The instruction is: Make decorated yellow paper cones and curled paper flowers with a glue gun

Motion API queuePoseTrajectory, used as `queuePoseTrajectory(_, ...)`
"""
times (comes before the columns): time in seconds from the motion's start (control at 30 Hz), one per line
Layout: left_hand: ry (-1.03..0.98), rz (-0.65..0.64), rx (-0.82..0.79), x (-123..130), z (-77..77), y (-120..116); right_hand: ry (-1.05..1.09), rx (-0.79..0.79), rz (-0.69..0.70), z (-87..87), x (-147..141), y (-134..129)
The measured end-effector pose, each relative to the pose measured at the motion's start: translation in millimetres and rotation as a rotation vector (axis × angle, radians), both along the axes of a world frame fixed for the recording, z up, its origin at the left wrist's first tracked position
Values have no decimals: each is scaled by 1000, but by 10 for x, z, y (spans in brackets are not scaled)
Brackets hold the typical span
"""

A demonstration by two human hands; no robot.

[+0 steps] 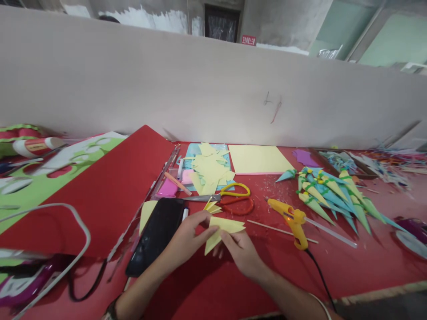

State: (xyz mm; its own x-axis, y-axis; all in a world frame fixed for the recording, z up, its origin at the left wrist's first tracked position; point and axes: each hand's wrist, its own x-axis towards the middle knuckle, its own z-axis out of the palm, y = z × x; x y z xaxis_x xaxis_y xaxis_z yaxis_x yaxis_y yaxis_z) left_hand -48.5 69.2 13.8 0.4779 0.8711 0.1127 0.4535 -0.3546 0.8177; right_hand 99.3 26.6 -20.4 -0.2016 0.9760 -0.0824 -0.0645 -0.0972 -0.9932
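Both my hands hold a folded piece of yellow paper [220, 226] above the red table. My left hand [191, 233] pinches it from the left with thumb and fingers. From the right, my right hand [242, 253] grips its lower edge, some fingers hidden behind. Just beyond the paper lie scissors [233, 200] with one yellow and one red handle, and a small pointed yellow paper piece [211, 207]. A black phone [156, 238] lies beside my left forearm. To the right rests a yellow glue gun [292, 218] with a clear glue stick in its back and a small orange light.
Yellow paper scraps [210, 166] are heaped at the back, by a stack of yellow sheets [260, 159]. Finished-looking blue and yellow paper cones [328, 191] pile up on the right. A thin stick [280, 231] lies near the glue gun. Red card [100, 195] covers the left; a grey partition [200, 89] stands behind.
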Motion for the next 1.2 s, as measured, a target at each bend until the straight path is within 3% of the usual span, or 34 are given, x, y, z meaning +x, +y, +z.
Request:
queuePoseTrajectory(0.17,-132,98,-83,4,113,40,-108,234,-180,98,148,-10)
queuePoseTrajectory(0.3,-290,-84,-358,37,152,-3,-173,354,-195,226,301,-20)
queuePoseTrajectory(0.37,-315,-84,-446,69,99,-3,-240,399,-162,285,341,-6)
queuePoseTrajectory(0.5,-261,21,-348,88,-37,43,-388,467,-128,324,341,68)
queuePoseTrajectory(0.63,-220,16,-272,23,-76,84,-438,514,-169,295,312,144)
queuePoseTrajectory(0.77,-183,-52,-338,-57,-46,102,-395,530,-271,265,328,205)
queuePoseTrajectory(0.9,-135,-218,-484,-104,-38,112,-282,534,49,250,366,242)
queuePoseTrajectory(1.0,-102,-251,-502,-114,-46,126,-284,493,269,249,372,237)
queuePoseTrajectory(1.2,-145,-160,-696,-123,-75,159,-288,393,278,218,378,226)
